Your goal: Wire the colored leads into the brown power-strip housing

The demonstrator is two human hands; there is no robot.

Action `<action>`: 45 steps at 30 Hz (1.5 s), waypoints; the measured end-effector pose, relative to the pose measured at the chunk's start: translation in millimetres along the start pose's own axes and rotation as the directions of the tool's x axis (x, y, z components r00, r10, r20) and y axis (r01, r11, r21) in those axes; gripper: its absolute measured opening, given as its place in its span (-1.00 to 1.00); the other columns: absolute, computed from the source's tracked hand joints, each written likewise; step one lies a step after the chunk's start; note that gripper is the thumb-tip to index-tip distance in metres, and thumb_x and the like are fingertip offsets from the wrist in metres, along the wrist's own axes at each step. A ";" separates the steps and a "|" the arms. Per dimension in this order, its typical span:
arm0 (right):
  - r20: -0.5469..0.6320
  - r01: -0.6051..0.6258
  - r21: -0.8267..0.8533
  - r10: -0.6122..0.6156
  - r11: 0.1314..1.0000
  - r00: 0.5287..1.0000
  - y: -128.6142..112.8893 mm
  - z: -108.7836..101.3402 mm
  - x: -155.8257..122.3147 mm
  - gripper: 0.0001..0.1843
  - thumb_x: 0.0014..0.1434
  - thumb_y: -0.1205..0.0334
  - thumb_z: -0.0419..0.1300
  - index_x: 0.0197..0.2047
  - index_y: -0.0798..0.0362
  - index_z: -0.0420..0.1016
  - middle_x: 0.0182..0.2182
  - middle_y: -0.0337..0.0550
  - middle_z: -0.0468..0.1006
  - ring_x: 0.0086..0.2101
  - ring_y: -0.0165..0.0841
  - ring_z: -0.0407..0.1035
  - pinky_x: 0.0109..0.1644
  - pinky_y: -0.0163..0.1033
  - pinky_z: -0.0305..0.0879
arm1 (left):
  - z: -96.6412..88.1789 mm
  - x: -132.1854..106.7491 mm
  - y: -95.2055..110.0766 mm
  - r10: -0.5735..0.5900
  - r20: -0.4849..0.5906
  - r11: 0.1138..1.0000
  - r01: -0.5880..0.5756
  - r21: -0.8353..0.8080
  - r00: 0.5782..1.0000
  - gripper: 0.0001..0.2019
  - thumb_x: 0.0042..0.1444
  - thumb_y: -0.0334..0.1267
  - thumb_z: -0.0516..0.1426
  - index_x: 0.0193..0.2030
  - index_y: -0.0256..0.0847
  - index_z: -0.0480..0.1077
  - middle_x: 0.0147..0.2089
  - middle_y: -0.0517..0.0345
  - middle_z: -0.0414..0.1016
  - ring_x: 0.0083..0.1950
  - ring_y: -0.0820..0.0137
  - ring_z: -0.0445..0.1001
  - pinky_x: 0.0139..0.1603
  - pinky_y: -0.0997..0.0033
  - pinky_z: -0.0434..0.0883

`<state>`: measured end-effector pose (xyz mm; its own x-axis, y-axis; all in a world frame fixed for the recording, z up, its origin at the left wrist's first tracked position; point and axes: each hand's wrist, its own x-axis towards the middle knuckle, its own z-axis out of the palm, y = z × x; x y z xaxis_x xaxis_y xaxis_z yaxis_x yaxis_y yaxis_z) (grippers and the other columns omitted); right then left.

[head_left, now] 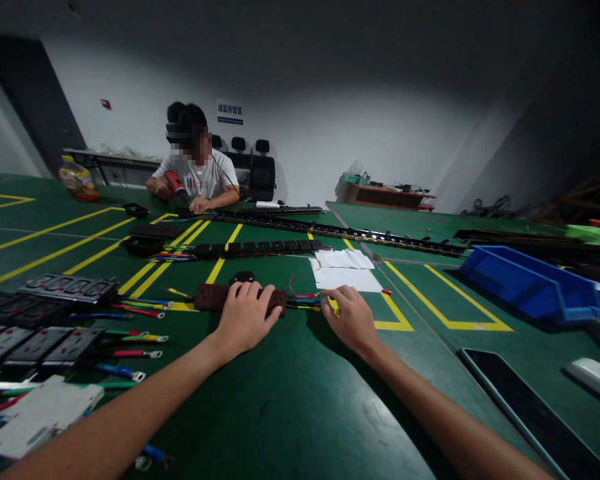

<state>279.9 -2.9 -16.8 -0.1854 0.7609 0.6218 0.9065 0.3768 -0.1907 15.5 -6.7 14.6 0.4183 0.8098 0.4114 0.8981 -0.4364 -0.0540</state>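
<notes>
Socket strip [215,297] — under left hand [245,317]

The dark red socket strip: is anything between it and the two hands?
No. The left hand already rests on the dark red socket strip. The right hand sits at the coloured wires by its end, with nothing visible between.

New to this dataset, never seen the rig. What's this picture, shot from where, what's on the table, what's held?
No machine: one head-worn camera looks down at a person's two bare arms on a green table. The left hand lies flat on a dark socket strip. The right hand touches the coloured wires at the strip's end; whether it pinches one is hidden. Nearby lie white papers, more socket modules with loose wires, and a blue bin. Across the table a co-worker holds a red tool.
</notes>
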 end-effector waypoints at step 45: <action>0.114 -0.008 -0.044 0.013 0.999 0.993 -1.2 1.0 -0.5 -0.74 0.39 0.16 0.15 0.04 -0.02 0.60 -0.18 -0.09 0.53 -0.17 -0.26 0.42 -0.12 -0.21 0.28 | -2.5 0.5 0.6 -0.007 0.016 1.000 0.007 -0.005 1.000 -0.52 0.39 0.01 0.02 0.27 -0.25 0.41 0.10 -0.18 0.51 0.13 0.02 0.42 0.24 -0.07 0.25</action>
<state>278.6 -3.2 -17.6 -0.2156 0.8210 0.5286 0.9237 0.3470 -0.1622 15.9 -7.5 17.1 0.4138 0.8191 0.3973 0.9005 -0.4325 -0.0462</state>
